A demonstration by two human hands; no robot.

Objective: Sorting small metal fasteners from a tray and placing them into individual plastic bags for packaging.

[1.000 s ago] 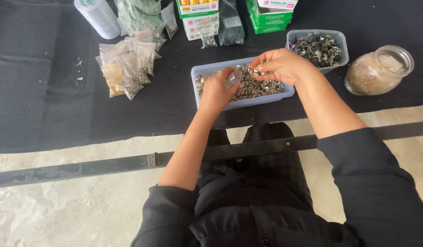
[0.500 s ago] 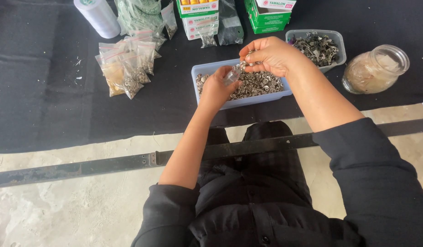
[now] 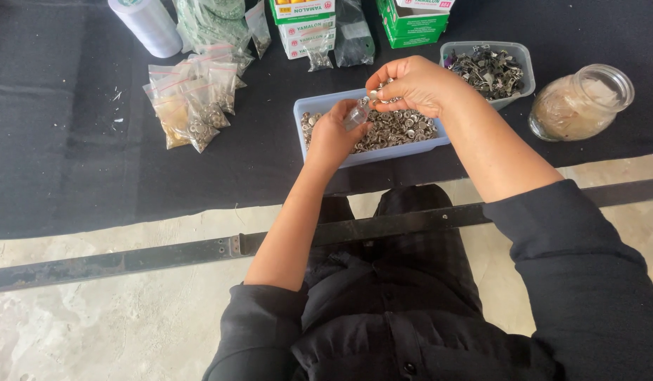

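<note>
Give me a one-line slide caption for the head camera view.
Left hand holds a small clear bag as right hand feeds metal snaps above the blue tray.

— What's in the blue tray (image 3: 319, 106)?
— Glossy plastic walls, filled with shiny metal snap fasteners (image 3: 397, 127). The left hand (image 3: 333, 134) holds a small clear plastic bag (image 3: 356, 115), glossy too.
— And the table cover?
— Matt black cloth (image 3: 72, 141). The jar (image 3: 580, 102) looks like clear glass, the filled zip bags (image 3: 192, 106) thin shiny plastic, and the 2 green boxes (image 3: 411, 17) smooth cardboard.
</note>
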